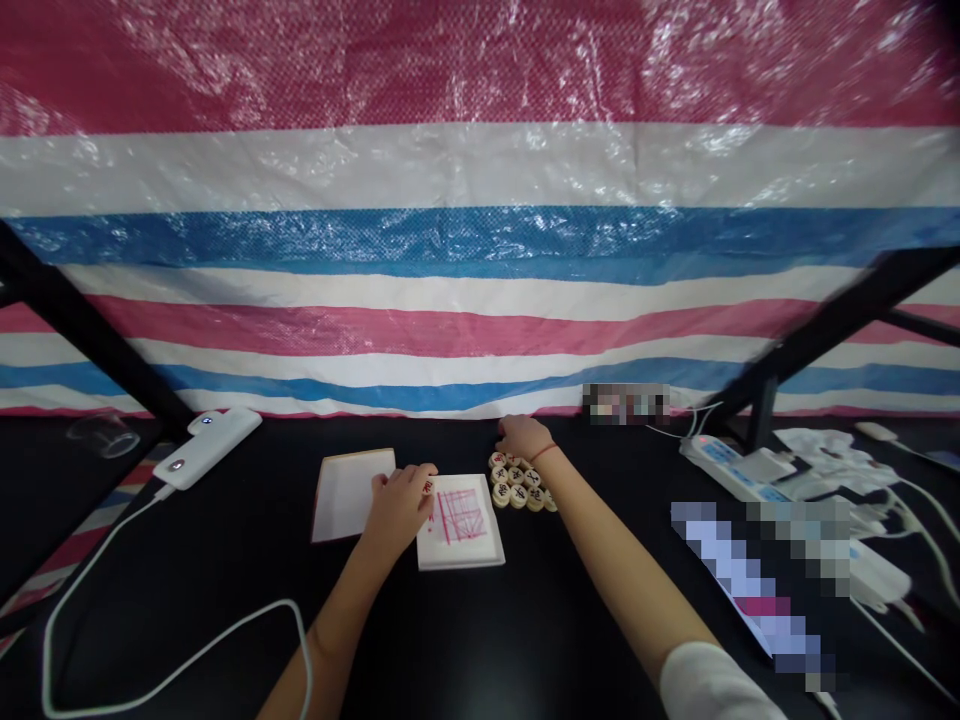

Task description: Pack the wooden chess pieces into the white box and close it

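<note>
My left hand [401, 505] is closed in a pinch on a round Chinese chess piece [428, 487] with a red character, over the left edge of a shallow white box [460, 563]. Red lines like a grid are scrawled on the box's inner bottom. Behind a cluster of several pale Chinese chess pieces [517, 495], right of the box, is my right hand [525, 438]. Its fingers are bent down towards the table, and whatever they may hold is hidden. The box lid [349, 495] lies inside-up on the left, partly behind my left hand.
A white device with a cable [210, 447] lies at the left, near a clear cup [105, 436]. On the right are a power strip [724, 465] with plugs and a blurred phone-like slab [739, 585]. Striped sheeting [480, 330] hangs behind the black table [450, 650].
</note>
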The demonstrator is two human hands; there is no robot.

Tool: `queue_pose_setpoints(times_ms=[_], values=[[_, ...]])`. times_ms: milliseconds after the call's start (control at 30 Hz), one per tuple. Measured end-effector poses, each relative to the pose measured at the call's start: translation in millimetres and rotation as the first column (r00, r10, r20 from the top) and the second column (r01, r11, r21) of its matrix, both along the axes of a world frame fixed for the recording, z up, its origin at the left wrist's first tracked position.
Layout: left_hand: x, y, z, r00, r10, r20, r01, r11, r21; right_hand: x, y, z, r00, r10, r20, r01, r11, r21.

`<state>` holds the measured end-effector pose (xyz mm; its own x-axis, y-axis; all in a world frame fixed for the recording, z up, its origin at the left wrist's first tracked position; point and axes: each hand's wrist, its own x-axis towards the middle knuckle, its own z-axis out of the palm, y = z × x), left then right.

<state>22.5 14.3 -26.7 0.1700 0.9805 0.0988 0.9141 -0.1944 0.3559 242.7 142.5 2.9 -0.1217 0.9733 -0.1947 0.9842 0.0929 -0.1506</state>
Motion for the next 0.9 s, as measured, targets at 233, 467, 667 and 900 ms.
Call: queue_pose_setpoints(times_ms=[233, 467, 667, 900], values=[[-0.1, 2.5, -7.4, 0.998, -0.025, 0.061, 0.008, 0.965, 0.262, -13.4, -40.5, 15.0, 0.938, 0.18, -0.296, -0.14, 0.978, 0.153], [7.9, 6.2, -18.5, 0.942, -0.257, 0.214, 0.146, 0.891, 0.429, -40.7, -93.0, -18.0, 0.237, 0.055, -0.97, -0.226, 0.974, 0.0], [8.8, 7.3, -18.0, 0.927, -0.233, 0.294, 0.131, 0.935, 0.33, -29.6, -90.5, -35.8, 0.072, -0.094, -0.993, -0.112, 0.988, -0.102], [9.9, 8.7, -16.2, 0.947, -0.215, 0.238, 0.16, 0.96, 0.228, -21.5, -94.6, -44.2, 0.106, -0.022, -0.994, 0.035, 0.999, -0.018]])
